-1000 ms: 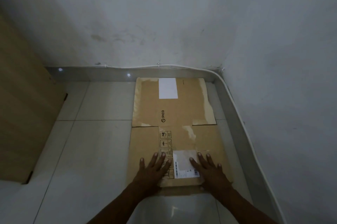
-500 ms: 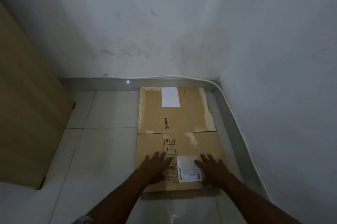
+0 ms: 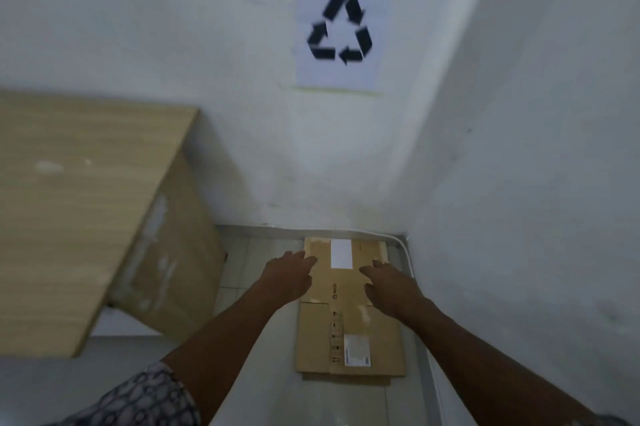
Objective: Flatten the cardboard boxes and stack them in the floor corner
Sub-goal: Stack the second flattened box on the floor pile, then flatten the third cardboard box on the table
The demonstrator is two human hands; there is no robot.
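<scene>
A flattened brown cardboard box [image 3: 349,332] lies on the tiled floor in the corner, its far end against the back wall's skirting. It carries a white label near the far end and another near the near end. A second flat piece shows just under its near edge. My left hand [image 3: 289,275] hovers over the box's far left edge, fingers spread. My right hand [image 3: 388,283] is over the far right part, fingers apart. Neither hand grips anything; whether they touch the cardboard is unclear.
A light wooden desk [image 3: 79,203] stands at the left, its side panel close to the box. A paper recycling sign [image 3: 341,27] is taped on the back wall. The right wall, with a white cable [image 3: 408,259] along its base, runs beside the box.
The view has risen and tilted up, now showing the desk top and the sign. Both hands have moved from the box's near end towards its far end.
</scene>
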